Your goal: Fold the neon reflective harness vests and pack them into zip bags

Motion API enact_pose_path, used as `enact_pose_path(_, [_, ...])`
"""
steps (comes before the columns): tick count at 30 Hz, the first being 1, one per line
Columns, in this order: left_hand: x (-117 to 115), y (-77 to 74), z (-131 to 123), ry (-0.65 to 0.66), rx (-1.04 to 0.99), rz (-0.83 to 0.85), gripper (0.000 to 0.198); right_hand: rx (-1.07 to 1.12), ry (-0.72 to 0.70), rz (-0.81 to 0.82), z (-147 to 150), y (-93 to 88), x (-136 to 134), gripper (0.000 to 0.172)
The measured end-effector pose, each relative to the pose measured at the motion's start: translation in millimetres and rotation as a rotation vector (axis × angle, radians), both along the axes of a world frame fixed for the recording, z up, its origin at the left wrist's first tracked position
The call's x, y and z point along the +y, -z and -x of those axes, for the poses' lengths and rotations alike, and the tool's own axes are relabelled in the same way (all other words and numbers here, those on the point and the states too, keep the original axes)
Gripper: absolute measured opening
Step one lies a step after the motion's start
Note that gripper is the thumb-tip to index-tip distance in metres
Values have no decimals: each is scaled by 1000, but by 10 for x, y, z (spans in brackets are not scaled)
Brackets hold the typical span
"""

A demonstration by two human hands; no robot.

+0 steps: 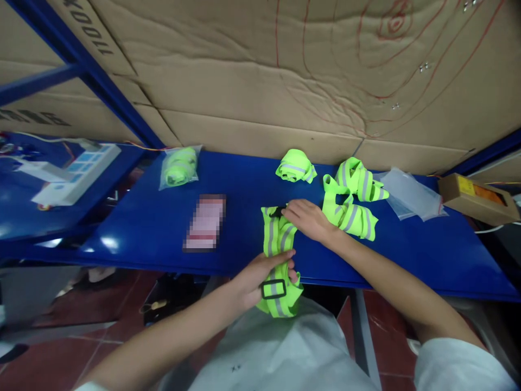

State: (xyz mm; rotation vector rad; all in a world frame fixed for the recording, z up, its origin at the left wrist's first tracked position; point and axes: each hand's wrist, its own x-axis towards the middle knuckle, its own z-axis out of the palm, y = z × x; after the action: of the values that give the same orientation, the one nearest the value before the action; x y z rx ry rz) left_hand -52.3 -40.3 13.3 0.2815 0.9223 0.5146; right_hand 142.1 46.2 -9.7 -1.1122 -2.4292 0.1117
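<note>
A neon-yellow reflective strap (280, 239) with grey stripes lies folded in layers over the front edge of the blue table. My left hand (266, 271) is wrapped round its lower part, just above a black plastic buckle (273, 289). At the strap's far end, by a small black piece (278, 212), my right hand (307, 218) is closed over the band; its fingertips are partly hidden. Beyond it sits a rolled reflective strap (296, 165). Two looser bundles, a far reflective strap (358, 179) and a near reflective strap (354, 217), lie right of my right hand.
On the blue table (240, 179) are a bagged strap (179, 166), a blurred-out phone-like rectangle (205, 222), clear plastic bags (411, 194) and a cardboard box (478, 198). A power strip (77, 176) lies on the left table. Cardboard (228, 81) walls the back.
</note>
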Motion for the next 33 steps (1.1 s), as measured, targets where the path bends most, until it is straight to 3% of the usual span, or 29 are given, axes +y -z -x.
enact_pose_path(3, [-11,30,-18,19,-14,27,31,-88,-75,-17,-95,45,-100,27])
enact_pose_path(6, [-79,44,14,124,-18,35,34,-146,-128,6,-179,-6,-197,35])
enact_pose_path(11, [-136,36,18,140,-44,17,38,-105,-241,340,-218,-239,-159,43])
enact_pose_path(16, [-146,24,-29,157,-45,23,39,-135,-204,545,-125,-384,141,22])
enact_pose_path(21, [-162,8,-20,183,-11,1,35,-150,-206,692,-94,-424,274,51])
enact_pose_path(28, [-156,-8,-15,207,26,-3,39,-117,-153,909,-74,-479,225,45])
enact_pose_path(33, [-35,-33,-32,254,-18,-47,48,-18,-90,849,-85,-620,340,36])
